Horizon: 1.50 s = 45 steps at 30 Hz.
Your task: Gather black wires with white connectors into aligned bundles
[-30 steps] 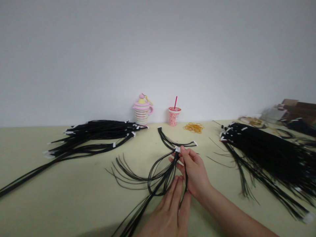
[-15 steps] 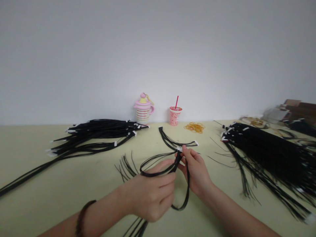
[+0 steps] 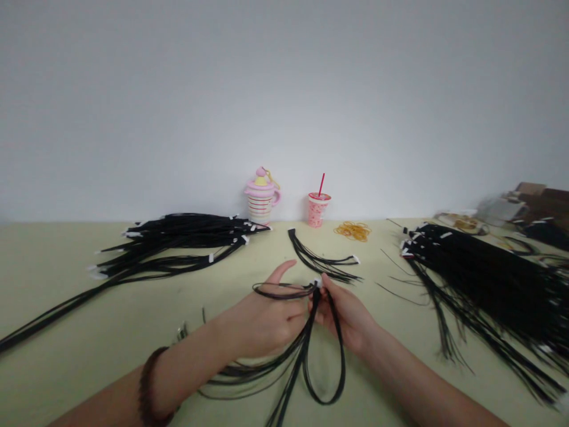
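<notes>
I had my right hand (image 3: 344, 317) clamped on a bundle of black wires (image 3: 315, 302), just under a white end piece (image 3: 317, 283). My left hand (image 3: 262, 314) was just beside this grip, with its thumb lifted, and a thin wire loop (image 3: 278, 290) lay across it; I could not tell if that hand gripped the loop. Below the grip hung a long loop (image 3: 324, 379). My left forearm wore a dark bracelet (image 3: 149, 385). Past the grip, a small wire bunch (image 3: 322, 264) lay on the table (image 3: 66, 296), between a left pile (image 3: 178, 243) and a right pile (image 3: 480, 279) of wires. Farther away were rubber bands (image 3: 353, 231), a cup (image 3: 319, 210) with a red straw, and a pink mug (image 3: 261, 204).
</notes>
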Tool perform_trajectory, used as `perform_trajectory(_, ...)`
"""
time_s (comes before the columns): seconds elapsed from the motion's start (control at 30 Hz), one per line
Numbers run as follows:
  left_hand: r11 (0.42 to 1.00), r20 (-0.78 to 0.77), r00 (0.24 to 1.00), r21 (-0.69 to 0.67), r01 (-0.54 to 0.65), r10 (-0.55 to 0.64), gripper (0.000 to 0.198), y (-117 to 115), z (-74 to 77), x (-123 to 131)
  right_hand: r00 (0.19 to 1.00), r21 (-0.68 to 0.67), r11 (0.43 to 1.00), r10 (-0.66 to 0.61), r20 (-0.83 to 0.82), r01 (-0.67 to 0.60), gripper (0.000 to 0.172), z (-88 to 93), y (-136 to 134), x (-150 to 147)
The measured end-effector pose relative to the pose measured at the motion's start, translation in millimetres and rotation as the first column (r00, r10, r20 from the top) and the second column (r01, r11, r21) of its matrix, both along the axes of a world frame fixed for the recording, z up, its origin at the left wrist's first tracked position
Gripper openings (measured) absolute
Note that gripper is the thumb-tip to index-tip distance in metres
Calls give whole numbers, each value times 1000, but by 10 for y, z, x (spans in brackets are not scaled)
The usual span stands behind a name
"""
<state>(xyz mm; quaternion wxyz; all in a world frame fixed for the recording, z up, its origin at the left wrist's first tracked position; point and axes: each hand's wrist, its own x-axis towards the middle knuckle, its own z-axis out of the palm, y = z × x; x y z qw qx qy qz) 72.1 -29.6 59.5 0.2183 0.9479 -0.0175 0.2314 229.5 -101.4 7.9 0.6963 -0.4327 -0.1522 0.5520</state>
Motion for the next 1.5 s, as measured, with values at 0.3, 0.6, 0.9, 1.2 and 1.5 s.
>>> perform_trajectory(0.3, 818, -101, 902, -389, -424, 419, 28, 429, -153, 153, 972, 90, 994, -74, 223, 55, 26, 133, 27, -254)
perform_trajectory(0.6, 581, -250, 968, -790, -197, -13, 22, 568, -208, -131, 887, 94, 996, -36, 461, -9, 37, 108, 443, -427)
perform_trajectory(0.9, 416, -99, 995, -905, -86, -10, 31, 405, -530, -228, 793, -20, 1000, 17, 609, -6, 31, -132, 513, -387)
perform_trajectory(1.2, 360, 36, 991, -933, -13, 127, 28, 152, -438, -216, 772, -71, 997, 43, 634, 2, 25, -222, 587, -404)
perform_trajectory(1.5, 360, -202, 877, -854, -375, 436, 25, 722, -319, -229, 704, -90, 986, 165, 691, -142, 28, -113, 865, -412)
